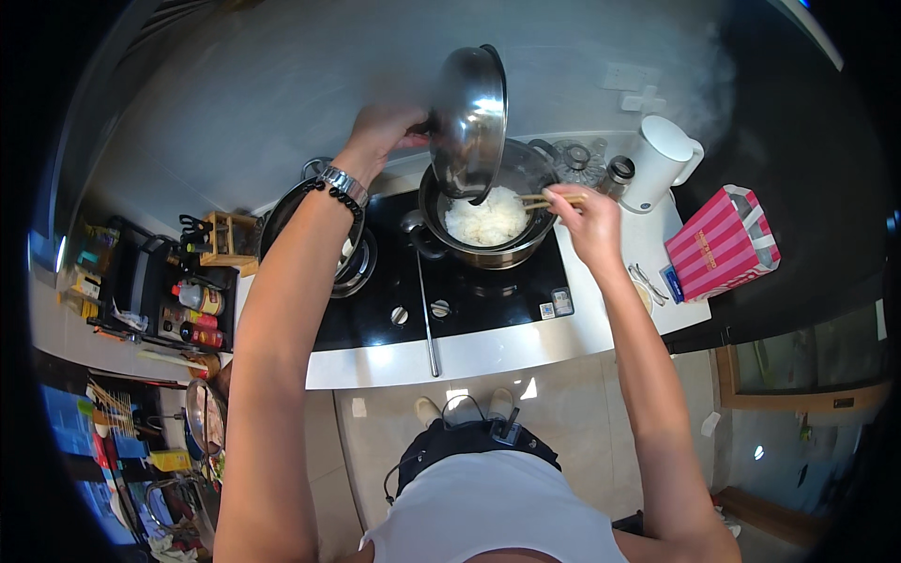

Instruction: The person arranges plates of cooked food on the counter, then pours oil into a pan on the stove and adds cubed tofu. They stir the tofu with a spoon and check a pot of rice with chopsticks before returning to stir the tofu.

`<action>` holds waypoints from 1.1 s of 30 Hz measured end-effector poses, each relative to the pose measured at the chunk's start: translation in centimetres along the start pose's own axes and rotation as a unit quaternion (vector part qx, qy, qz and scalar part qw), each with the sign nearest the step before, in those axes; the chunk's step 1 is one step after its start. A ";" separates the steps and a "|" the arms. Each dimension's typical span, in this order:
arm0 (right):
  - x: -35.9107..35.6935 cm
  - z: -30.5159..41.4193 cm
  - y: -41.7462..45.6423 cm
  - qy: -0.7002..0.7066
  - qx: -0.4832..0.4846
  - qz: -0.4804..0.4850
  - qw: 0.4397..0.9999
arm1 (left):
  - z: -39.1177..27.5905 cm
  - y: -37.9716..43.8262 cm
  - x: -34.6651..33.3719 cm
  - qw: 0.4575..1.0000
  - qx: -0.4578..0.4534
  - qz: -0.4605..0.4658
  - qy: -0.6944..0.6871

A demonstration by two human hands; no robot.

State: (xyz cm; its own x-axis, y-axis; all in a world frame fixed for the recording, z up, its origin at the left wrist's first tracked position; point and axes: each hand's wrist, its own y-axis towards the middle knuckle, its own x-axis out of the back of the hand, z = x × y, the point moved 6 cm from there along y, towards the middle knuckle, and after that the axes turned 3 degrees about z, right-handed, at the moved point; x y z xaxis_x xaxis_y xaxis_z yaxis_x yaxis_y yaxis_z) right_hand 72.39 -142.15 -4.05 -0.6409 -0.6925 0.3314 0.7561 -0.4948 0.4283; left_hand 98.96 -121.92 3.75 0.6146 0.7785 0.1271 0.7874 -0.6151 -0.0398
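My left hand (389,132) grips the knob of a domed steel pot lid (468,127), held on edge above the pot. Under it, a steel pot (503,259) on the right burner holds cooked white rice (487,219) in a dark-rimmed insert. My right hand (584,214) holds wooden chopsticks (538,202), their tips at the rice's right side. Part of the rice and the insert is hidden behind the lid. Below my left forearm, a wok (278,224) sits on the left burner, its contents mostly covered by the arm.
A long metal rod (426,317) lies across the black gas hob (373,320) and over the counter's front edge. To the right stand a white kettle (662,162), a glass jar (619,176), a striped paper bag (725,246) and eyeglasses (649,283). Bottles (200,299) fill a rack at left.
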 end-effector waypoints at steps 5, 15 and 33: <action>-6.4 -4.2 3.5 -0.203 0.061 0.077 0.974 | 2.6 -0.4 1.8 0.996 0.000 -0.033 -0.080; -7.0 -3.6 3.5 -0.126 0.039 0.211 0.969 | 4.3 -1.6 2.3 0.994 0.023 -0.048 -0.094; -5.6 -0.8 5.0 -0.262 0.024 0.125 0.957 | 4.1 -3.1 2.1 0.994 0.001 -0.064 -0.087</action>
State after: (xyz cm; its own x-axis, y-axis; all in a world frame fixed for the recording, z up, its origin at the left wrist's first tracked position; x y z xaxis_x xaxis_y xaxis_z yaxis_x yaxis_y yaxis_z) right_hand 79.91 -141.20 -4.43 -0.4283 -0.4217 0.7992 0.8959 -0.3139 0.3145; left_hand 97.99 -117.89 0.10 0.5081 0.8603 -0.0418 0.8597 -0.5095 -0.0354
